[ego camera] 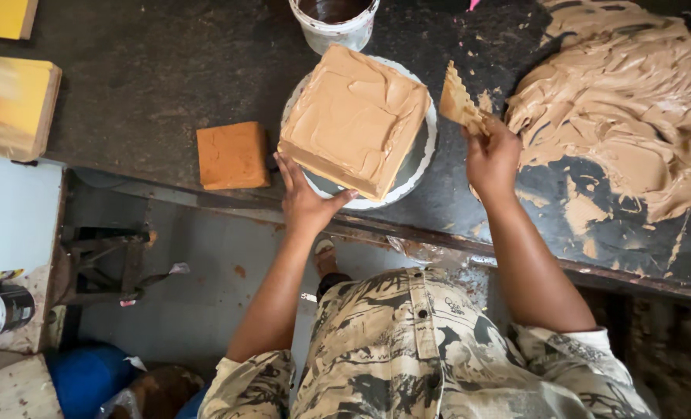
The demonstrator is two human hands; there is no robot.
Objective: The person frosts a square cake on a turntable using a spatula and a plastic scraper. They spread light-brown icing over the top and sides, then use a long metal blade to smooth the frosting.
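Dark worktable (167, 85), paste-smeared. Large spread of tan paste (632, 101) at its right end. Square block (355, 118) coated in tan paste, centred on a round white turntable (427, 151) near the front edge. Yellow boards (8, 101), upper left. White bucket (335, 23) just behind the block. Orange sponge (232, 155) left of the turntable. Left hand (305, 200): fingers spread open, resting against the block's near corner and turntable rim, forearm reaching forward. Right hand (491, 155): closed around a notched scraper (459, 101), blade raised beside the block's right side.
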